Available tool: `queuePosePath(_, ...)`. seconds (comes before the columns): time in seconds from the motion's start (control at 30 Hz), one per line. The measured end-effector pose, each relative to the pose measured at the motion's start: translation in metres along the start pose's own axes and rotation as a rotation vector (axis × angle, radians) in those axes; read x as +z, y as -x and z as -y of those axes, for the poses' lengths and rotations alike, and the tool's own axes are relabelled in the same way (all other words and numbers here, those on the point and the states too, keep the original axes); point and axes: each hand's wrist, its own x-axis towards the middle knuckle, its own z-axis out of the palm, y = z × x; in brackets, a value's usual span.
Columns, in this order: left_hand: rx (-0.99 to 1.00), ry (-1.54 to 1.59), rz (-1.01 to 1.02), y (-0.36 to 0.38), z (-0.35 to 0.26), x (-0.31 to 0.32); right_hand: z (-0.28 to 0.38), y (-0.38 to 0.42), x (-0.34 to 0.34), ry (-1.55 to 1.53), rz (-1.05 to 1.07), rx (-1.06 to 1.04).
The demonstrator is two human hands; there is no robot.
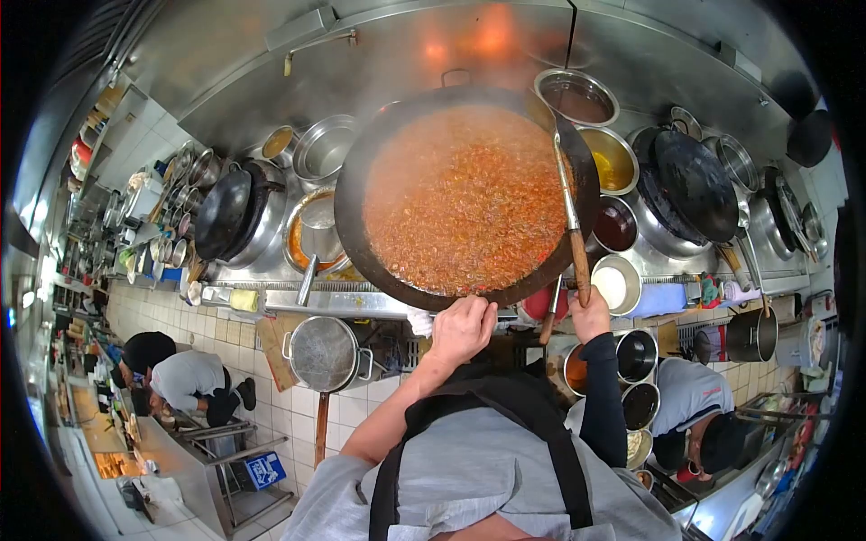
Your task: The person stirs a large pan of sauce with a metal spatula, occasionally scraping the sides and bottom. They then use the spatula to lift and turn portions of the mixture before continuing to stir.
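A large black wok full of bubbling orange-red sauce sits in front of me on the steel range. My left hand grips its near rim through a white cloth. My right hand holds the wooden handle of a long ladle; the ladle's bowl rests at the wok's far right rim, partly hidden.
Steel bowls of seasonings line the right of the wok. An empty black wok sits right, another left. A strainer hangs below the range. One person bends at left, another crouches at right.
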Motion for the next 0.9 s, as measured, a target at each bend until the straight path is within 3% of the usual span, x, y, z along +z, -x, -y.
queuePosePath(0.9,0.023,0.008,0.001,0.003,0.004,0.003,-0.004,-0.002,0.002,-0.033,0.014,0.023)
